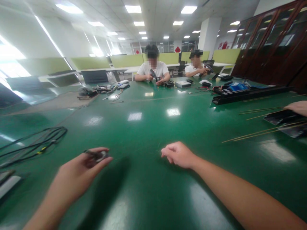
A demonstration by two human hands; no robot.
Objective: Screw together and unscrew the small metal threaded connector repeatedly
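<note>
My left hand is at the lower left, its thumb and fingers closed round a small dark and silvery metal part. The part's exact shape is blurred. My right hand is right of the middle, over the green table, with its fingers curled together. Whatever its fingertips may hold is too small or hidden to make out. A wide gap separates the two hands.
Black cables lie at the left, above a white-edged object. Thin brass rods and another person's hand are at the right. Tools and a black rail line the far side, where two people sit.
</note>
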